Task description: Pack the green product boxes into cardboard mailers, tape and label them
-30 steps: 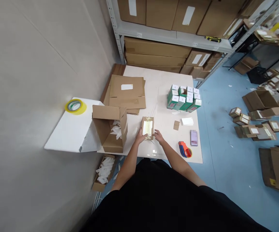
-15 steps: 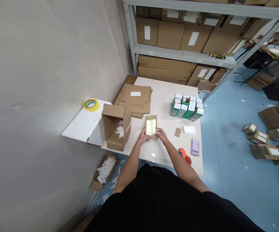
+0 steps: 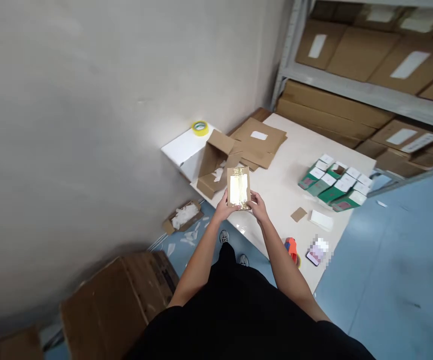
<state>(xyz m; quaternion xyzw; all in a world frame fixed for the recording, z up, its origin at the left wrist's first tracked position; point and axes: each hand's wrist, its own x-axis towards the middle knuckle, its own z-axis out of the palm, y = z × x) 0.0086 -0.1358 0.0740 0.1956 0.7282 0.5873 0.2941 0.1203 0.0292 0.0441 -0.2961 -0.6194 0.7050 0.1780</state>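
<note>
A small brown cardboard box (image 3: 239, 188) with a white label under shiny clear tape is held up in front of me, over the near edge of the white table (image 3: 276, 187). My left hand (image 3: 224, 207) grips its lower left corner. Around the lower right corner, the fingers of my right hand (image 3: 258, 206) are closed. Just behind the held box stands an open carton (image 3: 208, 167) with white paper inside. Flattened cardboard (image 3: 257, 145) lies beyond it.
Several green and white boxes (image 3: 336, 182) stand at the table's right. Nearer are a cardboard scrap (image 3: 299, 214), white cards (image 3: 321, 220), a phone (image 3: 316, 254) and an orange tape dispenser (image 3: 291, 247). Yellow tape (image 3: 200, 128) rests by the wall. A large carton (image 3: 107, 300) sits lower left.
My view has turned left, so the table and shelf appear further right and angled. The small box, still in both hands, has come off the table toward its front edge.
</note>
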